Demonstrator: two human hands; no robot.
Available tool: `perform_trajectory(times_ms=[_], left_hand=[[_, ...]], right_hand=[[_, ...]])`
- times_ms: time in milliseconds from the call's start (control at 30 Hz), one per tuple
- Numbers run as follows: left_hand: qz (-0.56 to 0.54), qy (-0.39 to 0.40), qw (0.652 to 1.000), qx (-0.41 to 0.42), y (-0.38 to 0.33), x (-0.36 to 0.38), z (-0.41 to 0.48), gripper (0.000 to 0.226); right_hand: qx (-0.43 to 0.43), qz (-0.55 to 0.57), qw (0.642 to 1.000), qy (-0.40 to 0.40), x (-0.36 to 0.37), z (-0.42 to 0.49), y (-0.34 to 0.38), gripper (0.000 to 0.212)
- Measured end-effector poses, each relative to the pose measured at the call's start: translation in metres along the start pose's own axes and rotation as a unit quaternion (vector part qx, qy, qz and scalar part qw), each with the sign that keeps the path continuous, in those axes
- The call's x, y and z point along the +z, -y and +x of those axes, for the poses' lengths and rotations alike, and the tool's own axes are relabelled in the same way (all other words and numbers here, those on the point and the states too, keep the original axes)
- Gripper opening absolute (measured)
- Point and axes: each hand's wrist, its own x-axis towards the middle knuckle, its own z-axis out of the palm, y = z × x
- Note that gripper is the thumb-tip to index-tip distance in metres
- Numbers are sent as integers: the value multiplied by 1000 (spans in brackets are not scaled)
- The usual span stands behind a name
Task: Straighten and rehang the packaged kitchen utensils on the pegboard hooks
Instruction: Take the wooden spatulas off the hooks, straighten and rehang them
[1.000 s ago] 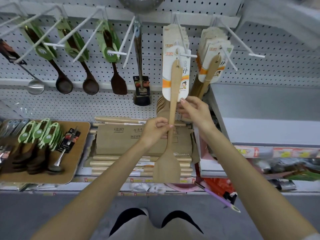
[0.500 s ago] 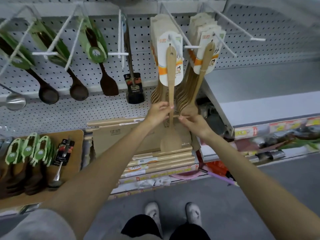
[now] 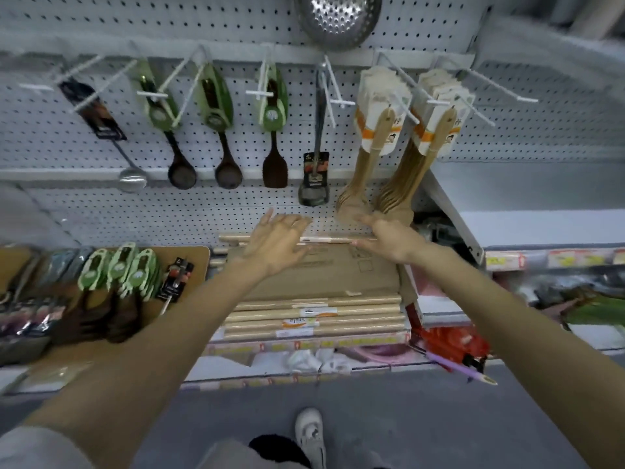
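The wooden spatula (image 3: 374, 148) that both hands pinched a moment ago now hangs free on its hook (image 3: 407, 111), at twelve o'clock from the right hand (image 3: 389, 240). That hand and the left hand (image 3: 275, 243) have dropped below it, palms down, fingers spread, holding nothing.

You have a bare strip of pegboard (image 3: 216, 214) open between the dark spoons (image 3: 182, 170) above and the cardboard box (image 3: 321, 279) below. 2 bundles of wooden spatulas (image 3: 358, 198) hang just above your right hand (image 3: 389, 238), and white hooks (image 3: 407, 111) jut outward toward you over them.
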Motion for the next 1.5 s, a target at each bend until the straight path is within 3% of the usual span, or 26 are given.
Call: perform_trajectory(times_ms=[200,567,733,833,1100,1500], left_hand=[[34,-20,995,-93,52,-14,-130,62],[16,23,954,-299,145,0,-379,50],[-13,57,933,-354,217,24,-467,45],[-18,65,926,-371,283,30,-519,49],[-9,91,907,-412,476,1,-651,50],[-22,95,908,-409,712,6,-669,50]], right_hand=[[-123,-201,970,-67,24,-16,97,65],[-301,-201,929,-70,149,-44,340,51],[-364,-251,897,2,219,-33,453,53],[-377,-251,891,16,252,-10,537,57],[-351,-188,916,54,309,38,746,59],[-318,-177,928,83,358,176,910,58]])
